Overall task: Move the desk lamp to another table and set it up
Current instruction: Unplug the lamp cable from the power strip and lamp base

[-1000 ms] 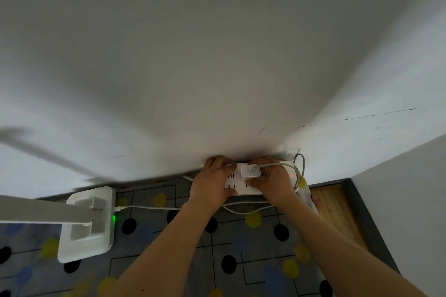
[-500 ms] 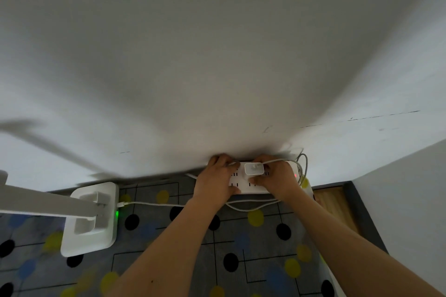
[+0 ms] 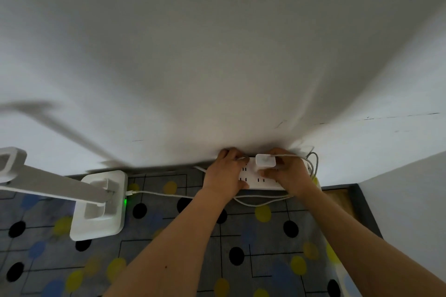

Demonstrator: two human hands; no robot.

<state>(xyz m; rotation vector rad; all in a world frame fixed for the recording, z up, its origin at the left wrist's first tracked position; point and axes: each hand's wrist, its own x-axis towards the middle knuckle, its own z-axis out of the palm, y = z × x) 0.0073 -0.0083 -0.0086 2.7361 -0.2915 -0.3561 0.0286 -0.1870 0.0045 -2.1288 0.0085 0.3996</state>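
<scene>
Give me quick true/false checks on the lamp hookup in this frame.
1. The left hand grips the power strip. True.
2. The right hand pinches the white adapter. True.
3. The lamp base shows a red light. False: the light is green.
4. The power strip lies on bare wood. False: it lies on the dotted cover, by the wall.
5. A white cable is plugged into the lamp base. True.

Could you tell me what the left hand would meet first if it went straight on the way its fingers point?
Most likely the white wall: the left hand grips the left end of the power strip, its fingers pointing over it at the wall close behind. Depth there is unclear.
</scene>
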